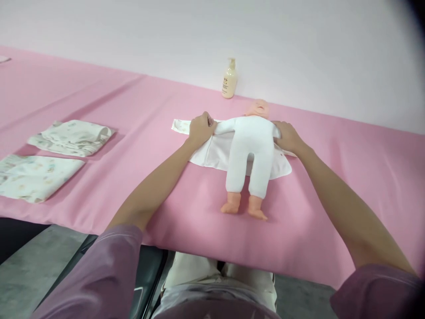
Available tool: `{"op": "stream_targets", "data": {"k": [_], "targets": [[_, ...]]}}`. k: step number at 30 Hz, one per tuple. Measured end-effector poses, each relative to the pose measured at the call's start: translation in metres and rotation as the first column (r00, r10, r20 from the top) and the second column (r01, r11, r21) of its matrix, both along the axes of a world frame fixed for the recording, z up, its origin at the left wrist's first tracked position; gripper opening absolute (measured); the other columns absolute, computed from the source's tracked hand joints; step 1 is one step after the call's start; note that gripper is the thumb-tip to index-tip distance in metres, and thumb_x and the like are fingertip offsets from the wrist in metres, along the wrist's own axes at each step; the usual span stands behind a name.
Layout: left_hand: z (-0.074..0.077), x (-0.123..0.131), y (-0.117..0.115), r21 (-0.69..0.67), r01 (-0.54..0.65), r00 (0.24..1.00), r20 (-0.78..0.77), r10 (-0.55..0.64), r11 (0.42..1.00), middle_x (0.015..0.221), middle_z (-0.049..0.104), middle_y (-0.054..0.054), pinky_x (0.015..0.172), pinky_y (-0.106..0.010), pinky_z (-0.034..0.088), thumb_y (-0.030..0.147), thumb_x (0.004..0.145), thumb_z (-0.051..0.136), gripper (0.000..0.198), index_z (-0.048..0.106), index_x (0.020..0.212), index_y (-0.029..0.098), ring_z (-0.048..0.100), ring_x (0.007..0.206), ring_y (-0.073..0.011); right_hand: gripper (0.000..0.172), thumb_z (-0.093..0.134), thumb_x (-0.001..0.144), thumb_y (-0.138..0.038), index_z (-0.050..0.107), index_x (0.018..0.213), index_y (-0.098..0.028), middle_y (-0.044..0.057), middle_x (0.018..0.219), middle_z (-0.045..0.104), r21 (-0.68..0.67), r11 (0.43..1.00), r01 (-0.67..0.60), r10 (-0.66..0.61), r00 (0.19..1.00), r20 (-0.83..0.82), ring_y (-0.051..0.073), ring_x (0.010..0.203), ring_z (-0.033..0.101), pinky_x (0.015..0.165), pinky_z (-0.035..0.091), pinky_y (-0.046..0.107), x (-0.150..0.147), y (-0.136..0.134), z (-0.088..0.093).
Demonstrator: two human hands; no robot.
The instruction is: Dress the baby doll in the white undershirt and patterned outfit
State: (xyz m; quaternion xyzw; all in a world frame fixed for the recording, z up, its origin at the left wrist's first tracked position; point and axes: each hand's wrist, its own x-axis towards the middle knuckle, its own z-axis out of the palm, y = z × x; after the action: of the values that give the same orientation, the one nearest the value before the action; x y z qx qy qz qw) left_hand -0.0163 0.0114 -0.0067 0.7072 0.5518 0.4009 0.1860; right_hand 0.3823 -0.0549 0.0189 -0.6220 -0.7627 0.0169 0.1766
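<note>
A baby doll (pixel 249 153) in a white one-piece suit lies on its back on an opened white garment (pixel 210 153) spread on the pink table (pixel 139 115). My left hand (pixel 201 128) is closed around the doll's left-side arm and the garment's sleeve. My right hand (pixel 287 136) rests on the doll's other arm at the garment's edge, fingers curled over it. The doll's bare feet point toward me.
Two folded patterned cloths (pixel 71 137) (pixel 35 176) lie at the left of the table. A cream pump bottle (pixel 229 79) stands at the back by the wall. The table's front edge runs just before my lap.
</note>
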Motion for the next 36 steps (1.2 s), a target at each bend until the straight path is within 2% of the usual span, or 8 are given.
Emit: {"op": "stream_targets", "data": {"k": [5, 12, 18, 21, 23, 27, 31, 36], "targets": [[0.002, 0.004, 0.001, 0.038, 0.016, 1.0, 0.01, -0.016, 0.999, 0.09, 0.074, -0.007, 0.093, -0.048, 0.057, 0.019, 0.102, 0.074, 0.029, 0.051, 0.088, 0.028, 0.069, 0.086, -0.0297, 0.07, 0.061, 0.105, -0.063, 0.072, 0.159, -0.02, 0.024, 0.151, 0.075, 0.077, 0.997, -0.026, 0.033, 0.996, -0.087, 0.053, 0.145, 0.065, 0.125, 0.053, 0.077, -0.007, -0.007, 0.002], [0.009, 0.008, 0.011, 0.099, 0.046, 0.995, 0.085, -0.055, 0.994, 0.087, 0.071, -0.006, 0.095, -0.047, 0.057, 0.022, 0.1, 0.074, 0.028, 0.049, 0.089, 0.028, 0.066, 0.085, -0.0282, 0.07, 0.063, 0.101, -0.045, 0.063, 0.166, -0.019, 0.024, 0.158, 0.07, 0.08, 0.993, -0.086, 0.092, 0.993, -0.069, 0.051, 0.149, 0.062, 0.13, 0.053, 0.072, -0.054, -0.022, 0.02], [0.014, 0.011, 0.013, 0.073, 0.075, 0.995, 0.061, -0.079, 0.995, 0.089, 0.071, -0.006, 0.101, -0.047, 0.057, 0.024, 0.105, 0.072, 0.028, 0.048, 0.09, 0.028, 0.065, 0.086, -0.0285, 0.074, 0.065, 0.101, -0.043, 0.064, 0.168, -0.014, 0.026, 0.154, 0.07, 0.047, 0.995, -0.086, 0.088, 0.995, -0.051, 0.049, 0.15, 0.063, 0.134, 0.051, 0.069, -0.08, -0.011, 0.015], [0.014, 0.013, 0.013, 0.066, 0.101, 0.994, 0.025, -0.103, 0.993, 0.092, 0.073, -0.007, 0.116, -0.054, 0.054, 0.03, 0.111, 0.068, 0.028, 0.05, 0.09, 0.028, 0.069, 0.097, -0.0318, 0.073, 0.065, 0.1, -0.044, 0.065, 0.167, -0.014, 0.026, 0.157, 0.072, 0.05, 0.994, -0.094, 0.097, 0.993, -0.061, 0.049, 0.151, 0.063, 0.134, 0.051, 0.069, -0.081, -0.007, 0.007], [0.011, 0.013, 0.015, 0.103, 0.095, 0.995, 0.002, -0.096, 0.99, 0.101, 0.076, -0.011, 0.126, -0.06, 0.048, 0.034, 0.115, 0.065, 0.029, 0.053, 0.091, 0.027, 0.07, 0.112, -0.0366, 0.073, 0.067, 0.099, -0.044, 0.066, 0.166, -0.015, 0.025, 0.16, 0.072, 0.056, 0.994, -0.092, 0.096, 0.993, -0.074, 0.049, 0.151, 0.064, 0.134, 0.051, 0.07, -0.079, -0.008, 0.0], [-0.001, 0.004, 0.022, 0.177, 0.085, 0.996, 0.012, -0.088, 0.98, 0.125, 0.077, -0.019, 0.134, -0.065, 0.042, 0.041, 0.114, 0.072, 0.021, 0.063, 0.104, 0.025, 0.065, 0.14, -0.0455, 0.073, 0.071, 0.096, -0.048, 0.067, 0.163, -0.021, 0.024, 0.161, 0.072, 0.061, 0.998, 0.008, -0.002, 0.995, -0.099, 0.052, 0.151, 0.065, 0.13, 0.053, 0.075, -0.072, -0.02, -0.015], [-0.012, -0.004, 0.026, 0.111, 0.09, 0.995, -0.059, -0.084, 0.99, 0.133, 0.075, -0.022, 0.135, -0.07, 0.039, 0.038, 0.115, 0.067, 0.015, 0.065, 0.109, 0.024, 0.063, 0.143, -0.0484, 0.072, 0.072, 0.096, -0.057, 0.067, 0.16, -0.023, 0.025, 0.16, 0.073, 0.049, 0.995, 0.087, -0.078, 0.984, -0.158, 0.055, 0.149, 0.066, 0.125, 0.057, 0.079, -0.059, -0.042, -0.03], [-0.018, -0.008, 0.03, 0.117, 0.087, 0.993, -0.089, -0.077, 0.989, 0.137, 0.075, -0.022, 0.138, -0.07, 0.035, 0.037, 0.117, 0.065, 0.015, 0.068, 0.115, 0.023, 0.062, 0.147, -0.0484, 0.071, 0.074, 0.091, -0.055, 0.066, 0.156, -0.028, 0.021, 0.148, 0.08, 0.073, 0.989, 0.126, -0.106, 0.966, -0.234, 0.051, 0.14, 0.075, 0.119, 0.062, 0.073, -0.035, -0.06, -0.041]]}}
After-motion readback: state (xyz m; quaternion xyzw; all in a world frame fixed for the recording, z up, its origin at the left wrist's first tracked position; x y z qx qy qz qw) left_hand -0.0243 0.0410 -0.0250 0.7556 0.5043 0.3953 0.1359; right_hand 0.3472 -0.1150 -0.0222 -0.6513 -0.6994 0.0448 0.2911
